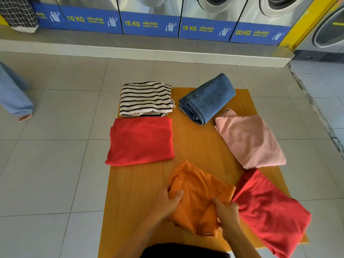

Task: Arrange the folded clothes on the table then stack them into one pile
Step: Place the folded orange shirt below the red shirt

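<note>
- Orange cloth sits in both hands: the left hand [168, 202] pinches the left edge of the orange shirt [199, 198], thumb on top, and the right hand [228, 214] closes on its near right corner.
- The orange shirt lies at the near middle of the table [195, 138], rumpled and only loosely folded; whether it is resting on the wood or partly lifted cannot be told.
- Its right edge touches a red shirt [270, 207], which lies tilted at the near right corner and hangs over the table's edge.
- Further out, a pink shirt [249, 140] lies on the right, jeans [207, 99] are rolled at the far middle, a second red shirt [141, 140] lies flat on the left, and a striped shirt [146, 98] lies just beyond it at the far left corner.
- Count: six pieces in all — two red, one orange, one pink, one striped, one pair of jeans.
- Progress, as a judgement: the arranging looks nearly done, since five pieces lie spread singly and the orange one is in hand.
- Nothing is stacked yet; no piece lies on another, so the whole pile is left to build.
- The near red shirt and the orange one look least tidy and may want squaring first.
</note>
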`<action>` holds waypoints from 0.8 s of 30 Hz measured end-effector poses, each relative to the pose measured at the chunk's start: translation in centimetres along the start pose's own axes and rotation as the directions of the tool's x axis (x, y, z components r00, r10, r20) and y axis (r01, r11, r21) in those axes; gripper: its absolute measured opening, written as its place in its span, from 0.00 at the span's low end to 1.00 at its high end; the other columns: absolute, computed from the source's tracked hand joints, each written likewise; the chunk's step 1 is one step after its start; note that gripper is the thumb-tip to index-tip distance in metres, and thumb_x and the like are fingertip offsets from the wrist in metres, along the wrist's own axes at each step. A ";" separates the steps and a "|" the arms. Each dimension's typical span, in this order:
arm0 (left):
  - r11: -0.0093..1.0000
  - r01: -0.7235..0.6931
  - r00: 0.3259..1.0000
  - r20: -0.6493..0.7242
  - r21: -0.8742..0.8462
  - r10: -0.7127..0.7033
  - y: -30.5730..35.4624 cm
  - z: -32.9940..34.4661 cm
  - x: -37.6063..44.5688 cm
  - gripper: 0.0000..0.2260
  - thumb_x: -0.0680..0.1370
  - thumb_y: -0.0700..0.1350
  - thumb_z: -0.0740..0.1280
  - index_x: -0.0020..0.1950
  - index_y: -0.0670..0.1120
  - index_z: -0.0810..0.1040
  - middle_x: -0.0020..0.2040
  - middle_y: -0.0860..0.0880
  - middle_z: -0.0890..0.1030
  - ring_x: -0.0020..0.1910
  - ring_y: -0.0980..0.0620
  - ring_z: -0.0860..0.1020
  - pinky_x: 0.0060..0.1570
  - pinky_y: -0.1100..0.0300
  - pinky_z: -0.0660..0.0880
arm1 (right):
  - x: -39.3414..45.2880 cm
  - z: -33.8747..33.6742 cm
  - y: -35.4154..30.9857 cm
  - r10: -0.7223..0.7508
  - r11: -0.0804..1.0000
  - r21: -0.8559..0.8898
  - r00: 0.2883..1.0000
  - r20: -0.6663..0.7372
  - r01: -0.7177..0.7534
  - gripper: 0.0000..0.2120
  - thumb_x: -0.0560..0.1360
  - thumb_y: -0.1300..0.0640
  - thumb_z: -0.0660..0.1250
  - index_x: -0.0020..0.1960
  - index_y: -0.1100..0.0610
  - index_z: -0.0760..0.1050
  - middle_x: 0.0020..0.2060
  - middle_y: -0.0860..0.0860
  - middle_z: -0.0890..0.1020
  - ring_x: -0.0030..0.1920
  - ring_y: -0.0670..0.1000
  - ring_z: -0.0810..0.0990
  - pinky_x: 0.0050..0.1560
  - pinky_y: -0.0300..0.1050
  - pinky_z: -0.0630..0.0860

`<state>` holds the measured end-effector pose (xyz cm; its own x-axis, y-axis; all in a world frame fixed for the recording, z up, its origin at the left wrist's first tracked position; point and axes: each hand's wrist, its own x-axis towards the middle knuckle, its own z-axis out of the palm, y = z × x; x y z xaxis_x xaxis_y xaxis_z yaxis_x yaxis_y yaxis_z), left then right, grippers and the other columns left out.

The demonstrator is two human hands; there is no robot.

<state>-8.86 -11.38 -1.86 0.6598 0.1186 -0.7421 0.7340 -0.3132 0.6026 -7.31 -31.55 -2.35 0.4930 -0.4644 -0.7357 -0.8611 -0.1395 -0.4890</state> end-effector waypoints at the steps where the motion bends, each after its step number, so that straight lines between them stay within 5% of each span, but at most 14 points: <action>1: 0.998 0.013 1.000 0.021 -0.058 -0.011 0.0 0.0 -0.2 0.29 0.75 0.64 0.64 0.71 0.49 0.70 0.65 0.49 0.76 0.61 0.49 0.77 0.56 0.59 0.73 | -0.5 0.3 -0.5 -0.009 1.000 0.015 0.998 0.064 0.008 0.17 0.70 0.52 0.77 0.53 0.59 0.76 0.44 0.59 0.85 0.44 0.60 0.84 0.53 0.62 0.82; 6: 0.951 -0.047 0.999 -0.040 -0.305 0.037 -0.7 -1.3 -2.4 0.22 0.79 0.58 0.63 0.70 0.51 0.71 0.61 0.53 0.77 0.50 0.60 0.76 0.48 0.66 0.71 | -3.0 2.3 -3.5 -0.164 0.980 -0.062 0.941 0.295 0.190 0.05 0.74 0.55 0.75 0.44 0.51 0.78 0.43 0.52 0.86 0.45 0.54 0.85 0.54 0.58 0.82; 9: 0.935 0.010 0.990 -0.126 -0.354 -0.058 -2.8 -3.3 -3.2 0.28 0.78 0.60 0.62 0.76 0.53 0.63 0.70 0.48 0.72 0.65 0.45 0.74 0.62 0.53 0.70 | -3.9 3.8 -4.8 -0.182 0.968 -0.082 0.885 0.429 0.239 0.06 0.75 0.54 0.74 0.50 0.51 0.79 0.45 0.50 0.86 0.46 0.52 0.85 0.49 0.51 0.83; 14: 0.898 0.046 0.945 -0.272 -0.439 -0.182 -6.6 -6.4 -4.6 0.28 0.78 0.59 0.62 0.76 0.52 0.62 0.71 0.43 0.72 0.65 0.39 0.73 0.63 0.44 0.71 | -5.1 7.1 -5.8 -0.173 0.928 -0.148 0.746 0.644 0.343 0.07 0.77 0.56 0.72 0.55 0.52 0.79 0.49 0.49 0.86 0.44 0.45 0.85 0.39 0.36 0.80; 19: 0.949 0.069 0.894 -0.403 -0.307 -0.196 -8.9 -8.3 -3.1 0.30 0.78 0.63 0.59 0.76 0.50 0.63 0.71 0.43 0.72 0.66 0.37 0.74 0.65 0.39 0.70 | -4.5 10.9 -6.5 -0.252 0.797 -0.295 0.733 0.632 0.528 0.18 0.78 0.51 0.67 0.65 0.57 0.74 0.58 0.50 0.81 0.56 0.53 0.82 0.57 0.52 0.80; 24: 0.970 0.083 0.865 -0.466 -0.230 -0.185 -9.4 -8.5 -1.7 0.27 0.80 0.60 0.58 0.74 0.46 0.66 0.69 0.41 0.74 0.64 0.36 0.75 0.65 0.39 0.70 | -3.7 11.6 -7.0 -0.298 0.703 -0.380 0.735 0.609 0.601 0.18 0.77 0.49 0.66 0.63 0.55 0.74 0.58 0.52 0.81 0.56 0.54 0.80 0.59 0.55 0.79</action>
<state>-15.52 -0.58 -3.80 0.5100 0.5994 -0.6169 0.8038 -0.0766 0.5900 -1.67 -18.72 -1.67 0.6950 0.2333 -0.6801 -0.3566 -0.7095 -0.6078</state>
